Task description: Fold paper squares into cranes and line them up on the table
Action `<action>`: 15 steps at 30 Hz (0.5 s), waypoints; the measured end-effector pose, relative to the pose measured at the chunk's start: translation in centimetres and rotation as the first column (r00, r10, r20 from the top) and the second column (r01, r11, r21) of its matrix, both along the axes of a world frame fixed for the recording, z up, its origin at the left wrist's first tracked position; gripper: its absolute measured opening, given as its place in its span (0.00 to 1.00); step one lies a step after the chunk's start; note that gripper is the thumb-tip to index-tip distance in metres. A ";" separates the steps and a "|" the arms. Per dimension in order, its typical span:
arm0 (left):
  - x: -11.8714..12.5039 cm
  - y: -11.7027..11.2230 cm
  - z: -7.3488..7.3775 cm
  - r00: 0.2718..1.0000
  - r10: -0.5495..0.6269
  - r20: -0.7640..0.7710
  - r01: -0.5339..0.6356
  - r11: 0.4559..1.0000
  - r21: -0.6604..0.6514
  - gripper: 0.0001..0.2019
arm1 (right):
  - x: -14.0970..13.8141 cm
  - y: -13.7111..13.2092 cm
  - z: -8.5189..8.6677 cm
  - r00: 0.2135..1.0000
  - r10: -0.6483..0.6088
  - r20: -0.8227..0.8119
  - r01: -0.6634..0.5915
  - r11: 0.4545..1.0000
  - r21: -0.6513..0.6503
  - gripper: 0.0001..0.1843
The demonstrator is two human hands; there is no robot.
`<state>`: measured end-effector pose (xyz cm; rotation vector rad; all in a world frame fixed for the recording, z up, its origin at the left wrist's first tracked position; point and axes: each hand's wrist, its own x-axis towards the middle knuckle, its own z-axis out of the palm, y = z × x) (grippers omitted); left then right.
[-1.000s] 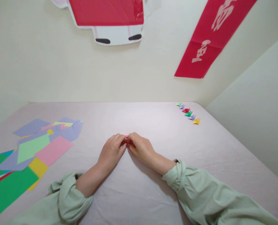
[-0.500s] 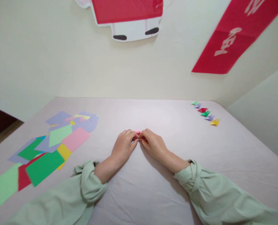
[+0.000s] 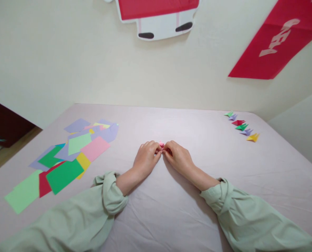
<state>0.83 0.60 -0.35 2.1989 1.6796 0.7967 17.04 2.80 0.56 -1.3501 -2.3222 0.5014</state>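
A small piece of folded pink paper (image 3: 161, 144) is pinched between my two hands over the middle of the table. My left hand (image 3: 147, 156) grips it from the left with thumb and fingers together. From the other side, my right hand (image 3: 179, 157) closes on it the same way. Fingertips of both hands nearly meet and hide most of the paper, so its full shape cannot be made out.
Loose coloured paper sheets (image 3: 65, 176) overlap on the left of the table (image 3: 150, 210). At the far right stands a slanting row of several small folded paper figures (image 3: 241, 127). A wall with a red banner (image 3: 271, 45) rises behind the table.
The whole view has shifted, so the table and papers appear further right and slightly higher. Both hands keep their pinch on the pink paper, with only small finger movement.
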 end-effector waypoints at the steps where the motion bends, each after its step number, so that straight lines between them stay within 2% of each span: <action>1: 0.0 0.0 0.0 1.000 0.002 -0.005 -0.002 1.000 0.001 0.04 | 0.0 0.0 0.0 1.000 -0.001 0.002 0.001 1.000 0.002 0.04; 5: -0.1 0.1 0.0 1.000 0.000 0.019 0.000 1.000 -0.005 0.03 | 0.0 0.0 -0.1 1.000 0.006 -0.024 -0.006 1.000 -0.001 0.04; 10: -1.0 0.4 0.0 0.991 0.063 0.120 -0.065 0.998 0.009 0.05 | 0.9 0.6 -0.1 0.975 0.030 -0.219 -0.043 0.998 -0.056 0.04; 12: -1.3 0.5 0.0 0.993 0.077 0.087 -0.078 0.997 0.010 0.06 | 1.3 1.0 -0.2 0.963 0.003 -0.271 -0.020 0.998 -0.061 0.04; 15: -1.4 0.6 -0.2 0.997 0.074 0.024 -0.074 0.997 0.001 0.10 | 1.6 1.5 -0.4 0.965 -0.038 -0.258 0.025 0.998 -0.055 0.03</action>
